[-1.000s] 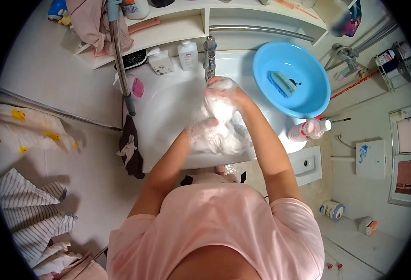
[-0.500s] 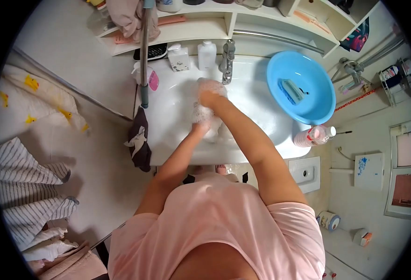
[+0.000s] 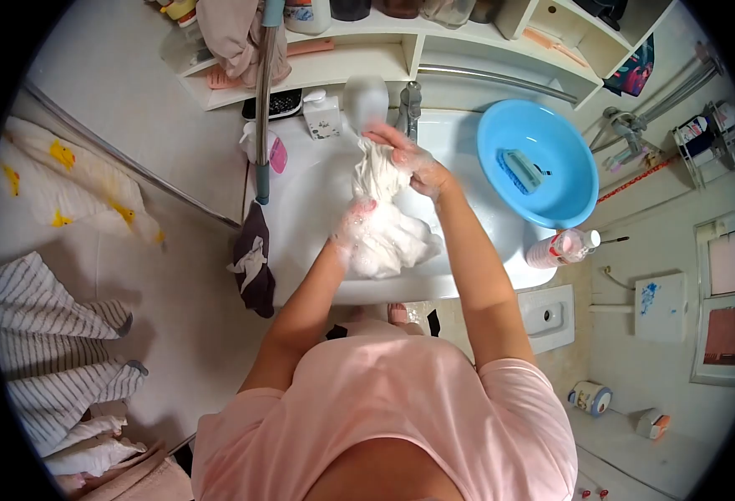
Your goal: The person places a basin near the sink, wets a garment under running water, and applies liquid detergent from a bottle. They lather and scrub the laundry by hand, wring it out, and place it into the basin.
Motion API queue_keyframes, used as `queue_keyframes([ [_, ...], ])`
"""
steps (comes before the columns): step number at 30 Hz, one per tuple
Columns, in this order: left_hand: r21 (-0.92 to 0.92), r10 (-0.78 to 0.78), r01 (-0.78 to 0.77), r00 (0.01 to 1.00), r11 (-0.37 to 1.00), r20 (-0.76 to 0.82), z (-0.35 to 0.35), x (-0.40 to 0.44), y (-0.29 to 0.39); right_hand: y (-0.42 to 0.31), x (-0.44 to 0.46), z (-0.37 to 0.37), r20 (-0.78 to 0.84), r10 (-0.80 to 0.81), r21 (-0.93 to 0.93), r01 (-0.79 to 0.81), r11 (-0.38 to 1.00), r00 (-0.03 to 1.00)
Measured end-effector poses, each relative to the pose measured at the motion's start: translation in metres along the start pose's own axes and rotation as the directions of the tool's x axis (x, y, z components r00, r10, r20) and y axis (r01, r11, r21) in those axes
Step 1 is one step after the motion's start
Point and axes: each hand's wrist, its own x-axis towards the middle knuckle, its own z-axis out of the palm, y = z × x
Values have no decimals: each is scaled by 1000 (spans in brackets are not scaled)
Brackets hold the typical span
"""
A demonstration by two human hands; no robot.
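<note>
A wet white cloth (image 3: 388, 238), bunched and covered in suds, is raised over the white washbasin (image 3: 301, 179). My left hand (image 3: 355, 221) is closed on its left side, with foam over the fingers and wrist. At the cloth's upper end, my right hand (image 3: 422, 169) has the fabric between thumb and fingers, the fingers reaching over the top. The lower part of the cloth spreads out wide and loose. Just behind my right hand stands the metal faucet (image 3: 413, 98). A white bottle (image 3: 366, 102), blurred, is beyond my fingertips.
On the basin's right side sits a blue tub (image 3: 543, 204) holding a scrubbing brush (image 3: 522, 170). A pink-labelled bottle (image 3: 561, 249) stands at the right corner. At the left are a white pump bottle (image 3: 321, 117), a vertical pole (image 3: 263, 125) and a dark cloth (image 3: 253, 263) over the edge.
The white cloth has come up out of the suds and is stretched between my hands. My right hand has moved right and its fingers have extended; my left hand has shifted slightly left.
</note>
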Motion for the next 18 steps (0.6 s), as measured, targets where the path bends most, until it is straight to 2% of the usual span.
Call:
queue_keyframes([
  [3, 59, -51, 52, 998, 997, -21, 22, -7, 6, -8, 6, 18, 160, 73, 109, -91, 990, 984],
  [4, 84, -80, 81, 997, 993, -21, 38, -13, 14, 0, 11, 16, 123, 51, 32, -56, 998, 991],
  [7, 141, -164, 164, 986, 976, -17, 79, -24, 24, -1, 26, 16, -187, 244, -300, -292, 908, 952],
  [8, 102, -112, 118, 991, 988, -70, 68, -16, 17, -4, 30, 21, -226, 220, -508, -307, 805, 949],
  [10, 34, -14, 21, 982, 999, -187, 22, 9, -8, -6, 38, 31, -277, 149, -821, -315, 476, 949],
  [13, 297, 216, -133, 940, 946, -264, -14, 25, -28, 15, 42, 31, -133, -39, -959, -119, 257, 990],
  [14, 386, 291, -175, 918, 906, -269, -24, 33, -32, 6, 41, 51, -330, 39, -888, -324, 327, 943],
  [16, 556, 436, -244, 867, 794, -242, -49, 62, -41, 50, 57, 23, -203, 39, -979, -203, -24, 978],
  [17, 634, 502, -271, 838, 724, -215, -71, 83, -50, 37, 53, 39, -294, 74, -956, -292, -28, 953],
  [18, 229, 346, -299, 917, 926, -201, -167, 132, -81, 24, 49, 57, -381, 107, -925, -379, -40, 918],
])
